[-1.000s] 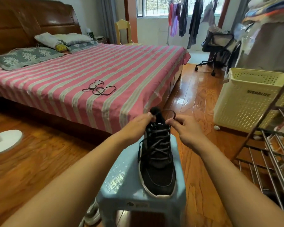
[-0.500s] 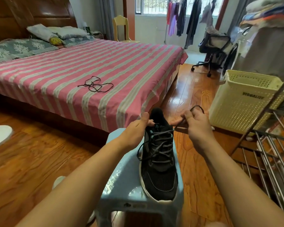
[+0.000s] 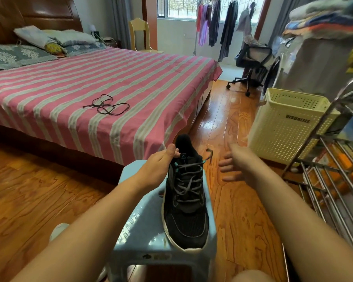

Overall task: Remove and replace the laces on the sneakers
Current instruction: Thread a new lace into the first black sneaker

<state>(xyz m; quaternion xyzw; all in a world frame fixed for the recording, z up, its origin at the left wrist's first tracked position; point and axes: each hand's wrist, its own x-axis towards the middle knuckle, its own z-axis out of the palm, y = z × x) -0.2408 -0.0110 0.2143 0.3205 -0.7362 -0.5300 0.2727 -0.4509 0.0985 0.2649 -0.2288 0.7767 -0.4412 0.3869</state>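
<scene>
Well, the left hand (image 3: pixel 159 165) pinches the shoe's (image 3: pixel 186 202) tongue; the floppy lace (image 3: pixel 209 155) (at one o'clock) needs pinching by its tip, right hand (image 3: pixel 235 165) open.

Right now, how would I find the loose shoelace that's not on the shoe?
Look at the big bed with the pink and grey striped sheet. On top of it, toward the near edge, a thin black shoelace lies in a loose tangle of loops. Unlike the grey lace threaded through the black sneaker on the blue stool, it lies alone and nobody touches it.
</scene>
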